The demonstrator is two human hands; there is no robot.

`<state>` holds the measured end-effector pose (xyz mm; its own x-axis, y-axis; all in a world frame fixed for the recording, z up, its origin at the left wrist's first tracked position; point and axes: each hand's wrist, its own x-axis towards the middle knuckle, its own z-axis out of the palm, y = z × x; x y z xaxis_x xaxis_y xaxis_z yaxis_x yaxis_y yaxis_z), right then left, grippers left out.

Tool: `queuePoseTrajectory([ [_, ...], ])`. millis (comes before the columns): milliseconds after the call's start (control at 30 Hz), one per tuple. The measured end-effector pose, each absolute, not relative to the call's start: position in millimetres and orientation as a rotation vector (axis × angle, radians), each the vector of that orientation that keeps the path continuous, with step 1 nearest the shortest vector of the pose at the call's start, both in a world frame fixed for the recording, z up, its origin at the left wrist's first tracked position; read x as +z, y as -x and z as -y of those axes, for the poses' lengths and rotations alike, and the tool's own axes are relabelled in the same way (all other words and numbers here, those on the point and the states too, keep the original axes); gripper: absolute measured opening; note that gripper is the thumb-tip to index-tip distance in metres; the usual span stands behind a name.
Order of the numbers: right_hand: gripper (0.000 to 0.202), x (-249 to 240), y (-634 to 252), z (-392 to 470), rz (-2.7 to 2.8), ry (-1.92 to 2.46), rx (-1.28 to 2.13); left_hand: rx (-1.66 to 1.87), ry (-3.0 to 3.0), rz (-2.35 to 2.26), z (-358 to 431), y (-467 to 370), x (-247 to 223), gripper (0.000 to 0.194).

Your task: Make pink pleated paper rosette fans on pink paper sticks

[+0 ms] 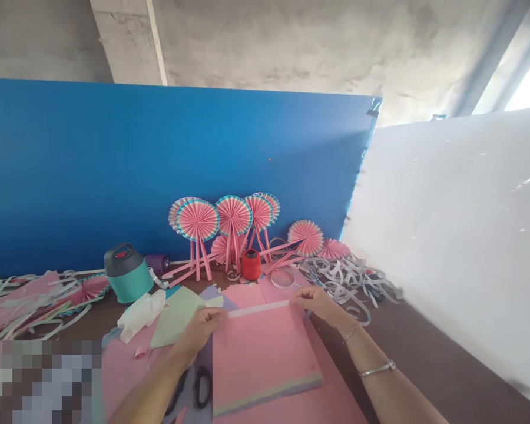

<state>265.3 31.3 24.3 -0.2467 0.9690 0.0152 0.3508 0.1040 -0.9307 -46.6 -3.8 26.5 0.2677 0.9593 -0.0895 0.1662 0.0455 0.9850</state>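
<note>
A pink sheet of paper (pixel 265 353) lies in front of me, with a thin greenish-grey band along its near edge. Across its far edge runs a narrow whitish strip (pixel 258 308), which looks like tape. My left hand (pixel 201 330) pinches the strip's left end at the paper's corner. At the opposite corner, my right hand (pixel 315 303) has thumb and fingertips closed on the right end. Black-handled scissors (pixel 202 386) lie beside the sheet, under my left forearm, their blades hidden. More pink paper (pixel 340 394) is underneath.
Pleated pink paper fans (pixel 197 219) on stick legs stand against a blue panel (pixel 92 171). A red container (pixel 251 265), a tape roll (pixel 282 277) and a teal jug (pixel 128 277) stand nearer. Curled white strips (pixel 340 280) are heaped at right; green paper (pixel 176 318) lies at left.
</note>
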Motion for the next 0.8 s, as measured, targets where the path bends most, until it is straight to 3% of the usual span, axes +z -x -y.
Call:
queuePoseTrajectory([
  [200,0.032,23,-266,-32,1.556,1.244,1.234,0.786,-1.198,-0.899,12,50,40,0.046],
  [400,0.036,26,-263,-30,1.445,1.222,1.221,0.883,-1.155,-1.076,5,55,33,0.044],
  [800,0.037,19,-265,-31,1.228,1.152,1.295,0.94,-1.073,-0.985,3,51,31,0.042],
])
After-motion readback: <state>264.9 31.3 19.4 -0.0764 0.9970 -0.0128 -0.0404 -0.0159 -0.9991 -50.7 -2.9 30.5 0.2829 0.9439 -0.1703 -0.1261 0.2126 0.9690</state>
